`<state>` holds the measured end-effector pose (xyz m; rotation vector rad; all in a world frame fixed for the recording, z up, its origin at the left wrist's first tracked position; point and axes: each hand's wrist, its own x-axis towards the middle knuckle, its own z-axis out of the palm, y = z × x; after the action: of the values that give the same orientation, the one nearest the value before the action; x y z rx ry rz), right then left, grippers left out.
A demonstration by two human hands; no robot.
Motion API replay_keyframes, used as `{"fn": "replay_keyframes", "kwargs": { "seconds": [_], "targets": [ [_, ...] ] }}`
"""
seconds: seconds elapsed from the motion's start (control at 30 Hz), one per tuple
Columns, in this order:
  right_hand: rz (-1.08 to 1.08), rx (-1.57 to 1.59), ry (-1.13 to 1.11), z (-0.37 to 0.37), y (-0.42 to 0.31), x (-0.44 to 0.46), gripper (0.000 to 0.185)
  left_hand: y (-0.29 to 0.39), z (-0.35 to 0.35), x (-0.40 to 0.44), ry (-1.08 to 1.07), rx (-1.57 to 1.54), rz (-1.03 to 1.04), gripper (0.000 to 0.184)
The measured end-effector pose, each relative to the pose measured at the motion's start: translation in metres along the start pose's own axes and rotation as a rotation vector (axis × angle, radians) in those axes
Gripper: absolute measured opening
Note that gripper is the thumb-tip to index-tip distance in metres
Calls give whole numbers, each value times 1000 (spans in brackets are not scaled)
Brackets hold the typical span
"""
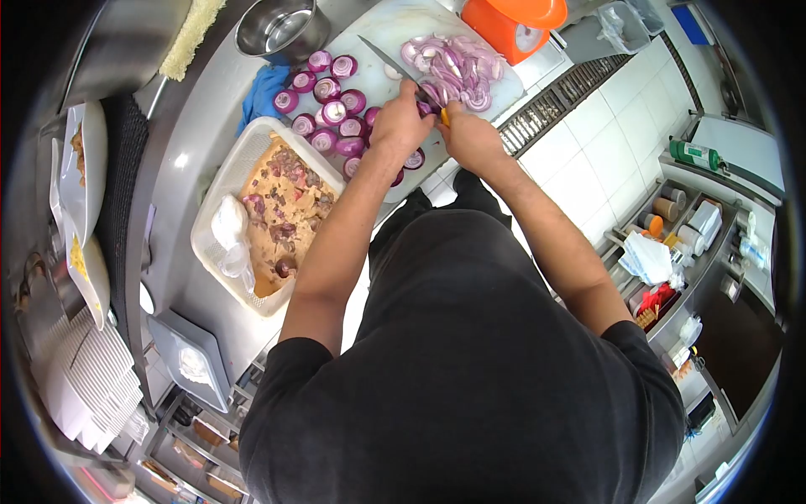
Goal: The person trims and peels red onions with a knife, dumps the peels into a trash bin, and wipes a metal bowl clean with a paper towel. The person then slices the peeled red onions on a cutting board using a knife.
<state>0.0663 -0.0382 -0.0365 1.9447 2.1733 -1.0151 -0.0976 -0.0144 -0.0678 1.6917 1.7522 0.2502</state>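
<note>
My right hand [472, 139] is wrapped around the yellow handle of a kitchen knife [384, 57], its blade pointing away toward the far left of the board. Close beside it, my left hand [401, 126] is closed on a red onion [426, 107], mostly hidden by the fingers and the knife. Sliced red onion [457, 67] lies piled on the white cutting board [369, 18] beyond my hands. To the left sit several peeled red onions [333, 112] with their ends cut off.
A white plastic basket [206, 202] with onion skins stands left of my forearm. A steel pot [284, 29], a blue cloth [264, 91] and an orange scale [514, 29] surround the board. Stacked plates [88, 370] are at far left; shelves [663, 227] stand at right.
</note>
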Motion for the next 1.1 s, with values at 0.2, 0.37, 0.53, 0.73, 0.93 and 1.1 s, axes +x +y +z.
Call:
{"fn": "replay_keyframes", "kwargs": {
  "seconds": [0.2,0.37,0.53,0.73,0.93,1.1],
  "targets": [
    [-49,-104,-27,-24,-6,-15,35,-11,-5,0,56,-32,115,39],
    [-18,-115,-6,-11,-7,-34,35,-13,-7,0,91,-22,201,21],
    [-69,-126,27,13,1,-5,33,-15,-7,1,61,-31,161,21],
    [-101,-167,-18,-24,-9,-30,33,-17,-4,2,86,-30,187,21],
    [-38,-98,-22,10,-2,-16,34,-20,-2,0,83,-120,155,22],
    [-82,-142,-46,-19,-7,-18,35,-20,-2,2,81,-87,143,21]
  ]
}}
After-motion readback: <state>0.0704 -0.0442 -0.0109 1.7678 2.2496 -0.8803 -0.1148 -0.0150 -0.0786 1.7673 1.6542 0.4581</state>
